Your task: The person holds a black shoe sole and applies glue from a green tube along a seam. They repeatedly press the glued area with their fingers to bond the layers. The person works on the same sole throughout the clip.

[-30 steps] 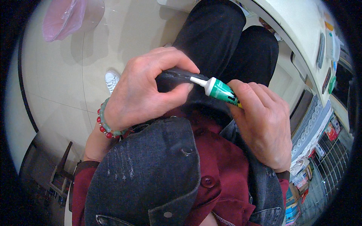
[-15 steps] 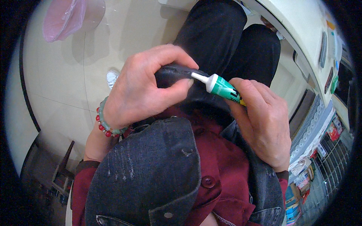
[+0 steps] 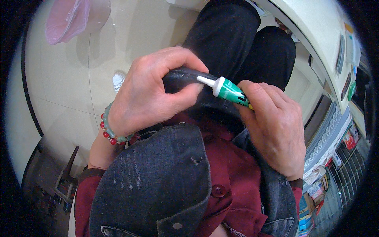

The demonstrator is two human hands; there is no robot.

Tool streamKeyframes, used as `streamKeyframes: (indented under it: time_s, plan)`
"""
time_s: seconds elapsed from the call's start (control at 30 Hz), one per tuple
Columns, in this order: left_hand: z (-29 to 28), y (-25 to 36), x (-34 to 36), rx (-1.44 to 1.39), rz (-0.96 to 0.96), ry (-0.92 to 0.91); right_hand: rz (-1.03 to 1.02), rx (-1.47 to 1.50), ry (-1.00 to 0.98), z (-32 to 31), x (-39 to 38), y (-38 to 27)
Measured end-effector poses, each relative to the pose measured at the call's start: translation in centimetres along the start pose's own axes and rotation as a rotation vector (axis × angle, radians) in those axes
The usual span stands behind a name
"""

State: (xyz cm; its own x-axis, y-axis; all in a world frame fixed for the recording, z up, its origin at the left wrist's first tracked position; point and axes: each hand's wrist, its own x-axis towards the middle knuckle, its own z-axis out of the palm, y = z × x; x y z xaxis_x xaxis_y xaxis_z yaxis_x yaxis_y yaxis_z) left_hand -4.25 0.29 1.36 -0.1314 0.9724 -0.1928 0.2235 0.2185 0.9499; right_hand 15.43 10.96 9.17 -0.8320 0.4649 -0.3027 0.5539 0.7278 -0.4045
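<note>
Between the thumb and fingers of my left hand [image 3: 144, 89] is a dark, smooth-edged piece [image 3: 182, 74]. Its kind I cannot make out, since my fingers and palm cover much of it. My right hand [image 3: 276, 126] is closed round a green and white squeeze tube of glue [image 3: 232, 91], with the thumb and index finger pressing near its back end. The tube's slim white nozzle [image 3: 206, 81] points left, its tip at the edge of the dark piece beside my left thumb. Both hands are above my lap, in front of black trousers [image 3: 221, 35].
A white desk [image 3: 316, 35] with small items along its far side curves down the right. On the floor at upper left stands a bin with a pink liner [image 3: 67, 21]. A dark wooden stool or chair [image 3: 67, 170] is at lower left, and a wire rack [image 3: 347, 170] at lower right.
The tube has shifted slightly left with my right hand, its nozzle tip moving a little along the dark piece's edge. My left hand has barely moved.
</note>
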Motion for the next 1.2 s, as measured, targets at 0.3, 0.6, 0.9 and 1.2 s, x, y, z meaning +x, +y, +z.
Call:
streamKeyframes:
  time_s: [0.3, 0.6, 0.9, 1.2]
  plan:
    - [-0.24, -0.19, -0.17, 0.026, 0.018, -0.024, 0.004, -0.036, -0.028, -0.19, 0.25, -0.34]
    - [-0.18, -0.23, -0.23, 0.001, 0.011, -0.018, 0.035, 0.016, -0.008, -0.22, -0.06, -0.55]
    - [-0.20, -0.25, -0.39, 0.011, 0.024, -0.018, 0.023, 0.058, -0.007, 0.03, -0.38, -0.32]
    - [-0.16, -0.33, -0.36, 0.005, 0.038, -0.017, 0.037, 0.076, -0.001, 0.26, -0.72, 0.23]
